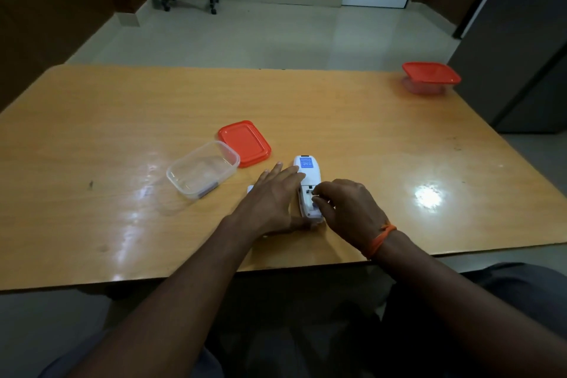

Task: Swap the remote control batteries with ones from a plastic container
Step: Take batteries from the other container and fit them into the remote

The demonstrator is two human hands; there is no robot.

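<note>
The glossy orange-tan wooden table point(92, 132) shows fine lengthwise grain and white glare patches. Near its middle, the clear colourless rectangular plastic container point(203, 173) has a small purple-grey patch at its near corner. Just beside it lies a flat orange-red rectangular plastic lid point(244, 143). The white oblong plastic remote control point(306, 176), toward the near edge, bears a blue label with white print. At the far right corner, a pale translucent lidded plastic tub point(429, 78) wears an orange-red top. An orange thread wristband point(382, 239) circles the right wrist.
</note>
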